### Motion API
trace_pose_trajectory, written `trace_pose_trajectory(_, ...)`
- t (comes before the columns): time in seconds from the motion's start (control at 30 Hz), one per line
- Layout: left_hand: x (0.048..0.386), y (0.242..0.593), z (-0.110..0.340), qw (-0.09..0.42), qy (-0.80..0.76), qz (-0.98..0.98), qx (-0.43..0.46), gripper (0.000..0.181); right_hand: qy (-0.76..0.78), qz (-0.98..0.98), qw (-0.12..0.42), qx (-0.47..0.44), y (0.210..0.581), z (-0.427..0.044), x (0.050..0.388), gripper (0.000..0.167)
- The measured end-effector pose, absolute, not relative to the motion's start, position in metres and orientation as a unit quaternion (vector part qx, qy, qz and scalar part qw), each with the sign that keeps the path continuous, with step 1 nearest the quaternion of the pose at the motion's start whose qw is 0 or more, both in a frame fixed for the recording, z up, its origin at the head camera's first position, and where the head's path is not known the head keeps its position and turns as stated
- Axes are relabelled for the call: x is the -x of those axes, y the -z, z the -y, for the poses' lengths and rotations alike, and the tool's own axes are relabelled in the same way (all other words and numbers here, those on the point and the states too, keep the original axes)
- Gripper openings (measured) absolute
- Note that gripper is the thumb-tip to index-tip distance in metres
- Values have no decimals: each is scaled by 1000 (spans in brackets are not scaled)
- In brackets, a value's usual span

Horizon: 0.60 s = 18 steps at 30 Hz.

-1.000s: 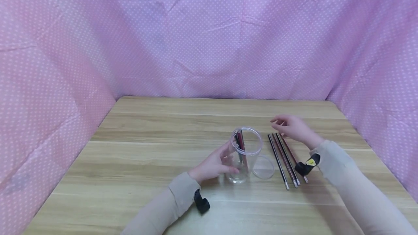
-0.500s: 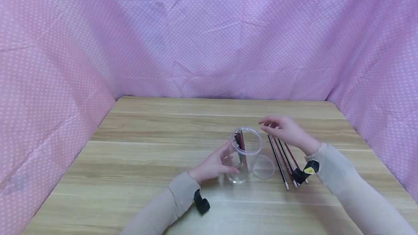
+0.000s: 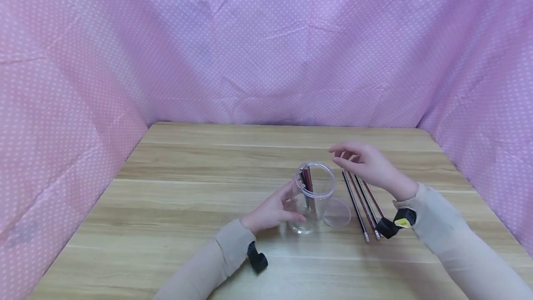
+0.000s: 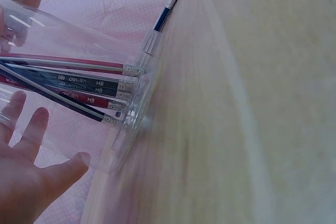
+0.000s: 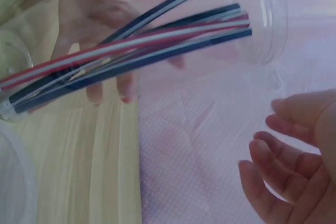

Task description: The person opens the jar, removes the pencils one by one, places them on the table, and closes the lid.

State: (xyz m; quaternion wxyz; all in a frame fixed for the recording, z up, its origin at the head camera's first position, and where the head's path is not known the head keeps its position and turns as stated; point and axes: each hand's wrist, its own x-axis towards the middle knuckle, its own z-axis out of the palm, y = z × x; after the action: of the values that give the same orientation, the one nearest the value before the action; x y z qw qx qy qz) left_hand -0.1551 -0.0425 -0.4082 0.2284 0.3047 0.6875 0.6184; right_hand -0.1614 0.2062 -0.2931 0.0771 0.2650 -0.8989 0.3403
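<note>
A clear plastic jar (image 3: 326, 200) stands on the table, with my left hand (image 3: 270, 209) holding its left side, thumb in front and fingers behind. Inside lean several dark and red pencils (image 4: 86, 83), eraser ends down, as the left wrist view shows. Beyond the jar's rim to the right, my right hand (image 3: 368, 163) hovers over the upper ends of several loose pencils (image 3: 356, 207). Its fingers are bent loosely. In the right wrist view nothing lies between the right hand's fingers (image 5: 286, 174).
A round clear lid (image 3: 338, 214) lies flat between the jar and the loose pencils. The wooden table (image 3: 187, 189) is bordered at the back and sides by pink dotted cloth (image 3: 266, 59).
My right hand has moved left from above the right-hand loose pencils toward the jar, then risen slightly. The left hand and jar have stayed put.
</note>
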Motion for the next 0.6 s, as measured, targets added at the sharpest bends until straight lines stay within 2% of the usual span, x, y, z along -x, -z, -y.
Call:
trace_pose_trajectory(0.23, 154, 408, 43, 227, -622, -685, -304, 97, -320, 857, 147, -376, 294, -197, 151, 37)
trace_pose_trajectory(0.4, 155, 408, 43, 232, -621, -682, -308, 97, -267, 862, 148, -404, 294, -191, 142, 49)
trace_pose_trajectory(0.6, 157, 409, 43, 233, -625, -672, -322, 98, -240, 860, 142, -428, 294, -185, 136, 51)
